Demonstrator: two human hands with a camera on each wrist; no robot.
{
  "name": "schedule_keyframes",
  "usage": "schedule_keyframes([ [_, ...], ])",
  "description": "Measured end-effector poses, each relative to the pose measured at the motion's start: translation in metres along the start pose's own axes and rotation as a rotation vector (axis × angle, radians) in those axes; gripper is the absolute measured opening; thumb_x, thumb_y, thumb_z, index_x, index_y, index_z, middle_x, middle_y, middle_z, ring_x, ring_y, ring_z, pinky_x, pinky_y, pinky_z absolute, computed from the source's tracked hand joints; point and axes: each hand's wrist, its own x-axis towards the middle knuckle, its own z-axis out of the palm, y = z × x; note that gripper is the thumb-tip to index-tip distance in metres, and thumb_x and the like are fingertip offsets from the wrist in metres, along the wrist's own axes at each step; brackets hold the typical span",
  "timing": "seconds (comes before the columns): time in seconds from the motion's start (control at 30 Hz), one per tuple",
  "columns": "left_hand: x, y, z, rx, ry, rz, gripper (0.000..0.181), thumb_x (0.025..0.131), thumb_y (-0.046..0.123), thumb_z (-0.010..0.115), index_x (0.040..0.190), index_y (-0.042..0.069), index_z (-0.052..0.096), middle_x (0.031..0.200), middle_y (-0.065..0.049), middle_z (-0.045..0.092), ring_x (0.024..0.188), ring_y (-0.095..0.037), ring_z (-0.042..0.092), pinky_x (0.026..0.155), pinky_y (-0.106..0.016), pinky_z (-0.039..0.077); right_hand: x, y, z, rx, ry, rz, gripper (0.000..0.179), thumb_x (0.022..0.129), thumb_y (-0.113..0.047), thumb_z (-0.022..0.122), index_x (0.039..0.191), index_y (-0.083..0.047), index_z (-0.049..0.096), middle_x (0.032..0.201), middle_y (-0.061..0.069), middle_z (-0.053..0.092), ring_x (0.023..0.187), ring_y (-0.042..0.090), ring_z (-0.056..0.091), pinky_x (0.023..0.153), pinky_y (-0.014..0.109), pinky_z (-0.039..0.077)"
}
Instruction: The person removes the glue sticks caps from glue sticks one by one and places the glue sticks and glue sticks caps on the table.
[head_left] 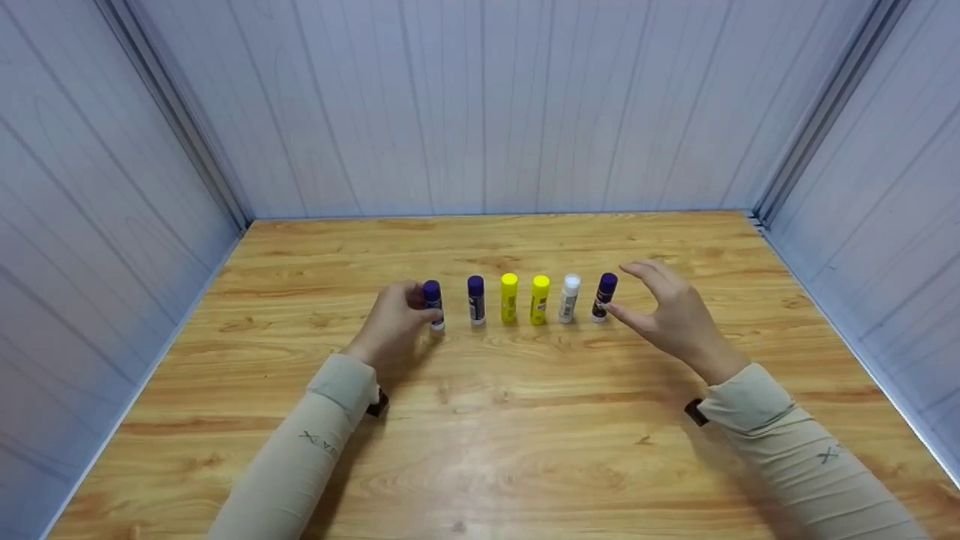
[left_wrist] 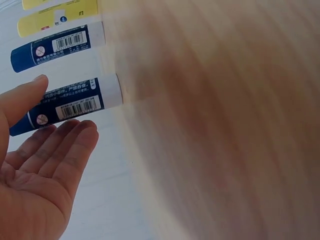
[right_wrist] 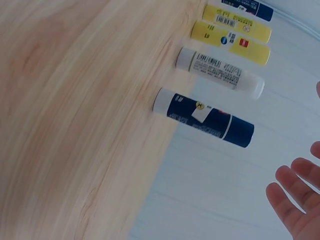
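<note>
Several glue sticks stand upright in a row on the wooden table. Around the leftmost navy glue stick (head_left: 432, 294) is my left hand (head_left: 396, 319); in the left wrist view the thumb (left_wrist: 30, 97) overlaps its cap end and the straight fingers lie along its other side. My right hand (head_left: 671, 315) is spread beside the rightmost navy glue stick (head_left: 604, 294), thumb tip close to its lower part. In the right wrist view a gap shows between the fingers (right_wrist: 290, 192) and that stick.
Between the end sticks stand another navy glue stick (head_left: 476, 300), two yellow ones, left (head_left: 509, 298) and right (head_left: 539, 300), and a white one (head_left: 569, 298). Pale panel walls (head_left: 480, 112) enclose the wooden table (head_left: 480, 450) at the back and both sides.
</note>
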Motion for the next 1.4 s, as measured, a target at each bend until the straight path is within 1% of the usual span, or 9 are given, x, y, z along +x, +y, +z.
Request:
schedule_keyframes([
  [0.17, 0.003, -0.001, 0.001, 0.008, 0.007, -0.003, 0.031, 0.102, 0.004, 0.075, 0.132, -0.001, 0.068, 0.125, -0.015, 0.075, 0.122, -0.03, 0.071, 0.113, -0.045, 0.057, 0.002, -0.006, 0.002, 0.005, 0.001, -0.035, 0.058, 0.088, -0.017, 0.093, 0.136, 0.003, 0.069, 0.131, 0.024, 0.072, 0.121, 0.043, 0.069, 0.102, 0.06, 0.059],
  [0.4, 0.005, -0.001, 0.001, -0.029, -0.003, -0.044, 0.031, 0.102, 0.003, 0.073, 0.132, 0.0, 0.067, 0.125, -0.013, 0.075, 0.124, -0.028, 0.071, 0.114, -0.043, 0.057, 0.003, -0.009, 0.003, 0.029, -0.009, -0.033, 0.056, 0.088, -0.015, 0.093, 0.135, 0.003, 0.069, 0.131, 0.023, 0.072, 0.121, 0.043, 0.07, 0.103, 0.059, 0.059],
  [0.5, 0.003, 0.001, -0.001, -0.045, 0.001, -0.046, 0.028, 0.102, 0.004, 0.073, 0.129, 0.0, 0.068, 0.124, -0.014, 0.074, 0.122, -0.028, 0.071, 0.112, -0.044, 0.058, 0.004, -0.011, 0.004, 0.031, -0.01, -0.024, 0.056, 0.088, -0.015, 0.093, 0.135, 0.004, 0.068, 0.131, 0.024, 0.072, 0.121, 0.044, 0.07, 0.102, 0.06, 0.059],
  [0.6, 0.002, 0.005, -0.003, -0.02, 0.028, -0.004, 0.024, 0.101, 0.005, 0.077, 0.123, -0.001, 0.07, 0.12, -0.016, 0.075, 0.115, -0.029, 0.072, 0.106, -0.044, 0.06, 0.007, -0.014, 0.004, 0.041, -0.012, -0.014, 0.058, 0.088, -0.016, 0.093, 0.135, 0.004, 0.068, 0.13, 0.024, 0.072, 0.118, 0.044, 0.07, 0.1, 0.061, 0.06],
  [0.73, 0.0, 0.011, -0.007, 0.047, 0.073, 0.067, 0.024, 0.097, 0.011, 0.082, 0.116, 0.0, 0.071, 0.115, -0.016, 0.074, 0.108, -0.028, 0.071, 0.099, -0.043, 0.061, 0.015, -0.021, 0.004, 0.067, -0.025, -0.006, 0.057, 0.089, -0.017, 0.093, 0.135, 0.004, 0.068, 0.128, 0.024, 0.073, 0.112, 0.043, 0.071, 0.096, 0.059, 0.061],
  [0.93, -0.005, 0.025, -0.009, 0.051, 0.102, 0.1, 0.025, 0.096, 0.016, 0.083, 0.11, 0.002, 0.067, 0.11, -0.014, 0.071, 0.102, -0.026, 0.068, 0.091, -0.039, 0.06, 0.029, -0.033, 0.003, 0.147, -0.045, -0.014, 0.055, 0.091, -0.016, 0.091, 0.137, 0.004, 0.067, 0.129, 0.024, 0.072, 0.112, 0.041, 0.071, 0.094, 0.057, 0.063],
  [1.07, -0.01, 0.035, -0.006, 0.046, 0.105, 0.136, 0.023, 0.097, 0.015, 0.081, 0.111, 0.004, 0.066, 0.109, -0.012, 0.072, 0.102, -0.026, 0.069, 0.09, -0.038, 0.06, 0.038, -0.042, 0.004, 0.207, -0.065, 0.013, 0.053, 0.093, -0.015, 0.089, 0.137, 0.004, 0.067, 0.132, 0.024, 0.072, 0.115, 0.04, 0.071, 0.097, 0.059, 0.062],
  [1.23, -0.016, 0.049, 0.001, 0.041, 0.096, 0.195, 0.024, 0.097, 0.014, 0.08, 0.114, 0.004, 0.068, 0.11, -0.012, 0.077, 0.103, -0.026, 0.073, 0.092, -0.039, 0.063, 0.044, -0.051, 0.007, 0.284, -0.093, 0.091, 0.051, 0.094, -0.015, 0.087, 0.138, 0.003, 0.068, 0.133, 0.022, 0.072, 0.118, 0.038, 0.071, 0.102, 0.058, 0.061],
  [1.4, -0.022, 0.062, 0.01, 0.052, 0.054, 0.255, 0.024, 0.097, 0.014, 0.082, 0.116, 0.002, 0.072, 0.109, -0.012, 0.08, 0.099, -0.025, 0.076, 0.087, -0.037, 0.066, 0.046, -0.059, 0.01, 0.367, -0.106, 0.137, 0.051, 0.094, -0.014, 0.087, 0.139, 0.0, 0.068, 0.131, 0.019, 0.074, 0.118, 0.035, 0.072, 0.103, 0.055, 0.06],
])
